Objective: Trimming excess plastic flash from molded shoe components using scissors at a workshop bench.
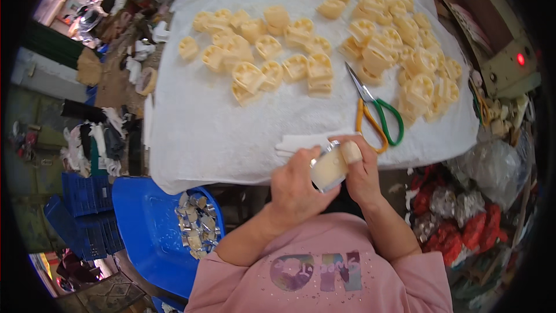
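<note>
Between both hands, just in front of the table's near edge, is a cream plastic part with a shiny silver rim (330,169). My left hand (294,178) grips it from the left side. My right hand (364,173) closes on its right side, and a pale covering wraps the thumb. A folded white cloth (298,144) lies on the table just beyond my fingers. Scissors (370,101) with one orange and one green handle rest right of it, blades slightly apart and pointing away. Farther back, loose cream plastic parts (249,75) lie scattered, with a heaped pile (420,90) on the right.
White cloth (231,139) covers the table. At lower left stands a blue tub (145,237) holding several silver-and-cream parts (197,226). Blue crates (87,194) sit farther left. Red and clear plastic bags (463,220) crowd the right, below a machine with a red light (520,59).
</note>
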`<action>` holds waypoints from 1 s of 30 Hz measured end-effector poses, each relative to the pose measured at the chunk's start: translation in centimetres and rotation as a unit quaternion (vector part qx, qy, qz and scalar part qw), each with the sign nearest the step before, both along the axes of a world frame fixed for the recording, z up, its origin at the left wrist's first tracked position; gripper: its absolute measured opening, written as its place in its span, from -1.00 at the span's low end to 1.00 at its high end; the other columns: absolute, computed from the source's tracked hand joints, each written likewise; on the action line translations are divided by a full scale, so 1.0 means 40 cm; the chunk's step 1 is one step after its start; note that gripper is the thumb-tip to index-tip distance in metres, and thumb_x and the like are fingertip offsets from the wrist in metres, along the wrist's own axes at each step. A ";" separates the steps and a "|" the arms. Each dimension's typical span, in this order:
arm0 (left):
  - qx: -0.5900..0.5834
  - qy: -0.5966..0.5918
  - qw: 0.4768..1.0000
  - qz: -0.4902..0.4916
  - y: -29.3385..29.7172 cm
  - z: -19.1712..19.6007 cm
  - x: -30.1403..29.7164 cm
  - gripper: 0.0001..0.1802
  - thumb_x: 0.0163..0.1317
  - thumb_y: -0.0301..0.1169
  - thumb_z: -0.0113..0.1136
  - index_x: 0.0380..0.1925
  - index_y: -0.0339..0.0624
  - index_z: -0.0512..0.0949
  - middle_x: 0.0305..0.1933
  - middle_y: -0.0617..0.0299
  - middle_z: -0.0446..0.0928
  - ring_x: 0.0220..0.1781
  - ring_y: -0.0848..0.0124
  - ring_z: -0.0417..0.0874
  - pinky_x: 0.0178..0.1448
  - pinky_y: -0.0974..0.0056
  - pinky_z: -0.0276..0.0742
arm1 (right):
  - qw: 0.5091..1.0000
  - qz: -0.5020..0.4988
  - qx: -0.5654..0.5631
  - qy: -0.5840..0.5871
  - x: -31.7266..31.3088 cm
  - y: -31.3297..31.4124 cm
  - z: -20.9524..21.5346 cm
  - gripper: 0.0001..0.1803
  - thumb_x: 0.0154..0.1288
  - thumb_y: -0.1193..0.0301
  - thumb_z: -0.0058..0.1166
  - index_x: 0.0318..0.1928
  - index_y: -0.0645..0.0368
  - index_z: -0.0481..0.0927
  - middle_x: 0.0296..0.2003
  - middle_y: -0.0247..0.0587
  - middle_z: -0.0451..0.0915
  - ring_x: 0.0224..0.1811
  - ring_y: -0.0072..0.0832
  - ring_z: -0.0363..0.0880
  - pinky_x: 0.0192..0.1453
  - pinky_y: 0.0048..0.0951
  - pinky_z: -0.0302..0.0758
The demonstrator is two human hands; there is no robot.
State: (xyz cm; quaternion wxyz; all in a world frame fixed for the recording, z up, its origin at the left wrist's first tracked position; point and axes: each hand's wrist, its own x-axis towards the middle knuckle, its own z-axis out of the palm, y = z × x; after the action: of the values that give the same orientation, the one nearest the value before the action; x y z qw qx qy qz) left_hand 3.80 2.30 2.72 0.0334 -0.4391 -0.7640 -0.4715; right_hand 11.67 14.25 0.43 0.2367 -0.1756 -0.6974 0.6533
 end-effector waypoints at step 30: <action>0.048 0.099 0.993 0.035 0.021 -0.079 -0.008 -0.43 -0.34 -0.47 0.49 -0.17 -0.23 0.56 -0.46 0.13 0.49 -0.57 0.28 0.50 -0.52 0.29 0.47 | 0.996 -0.009 -0.087 0.007 0.001 -0.033 -0.026 -0.54 0.45 0.20 -0.20 0.22 0.20 0.35 -0.07 -0.27 0.49 -0.10 -0.57 0.46 -0.01 -0.51 0.44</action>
State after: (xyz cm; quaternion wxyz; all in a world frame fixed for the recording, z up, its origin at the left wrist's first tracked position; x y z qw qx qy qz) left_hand 3.46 3.15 -0.43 0.1460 -0.4543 -0.7486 -0.4603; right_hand 11.72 12.93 -0.61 0.2315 -0.1967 -0.6348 0.7105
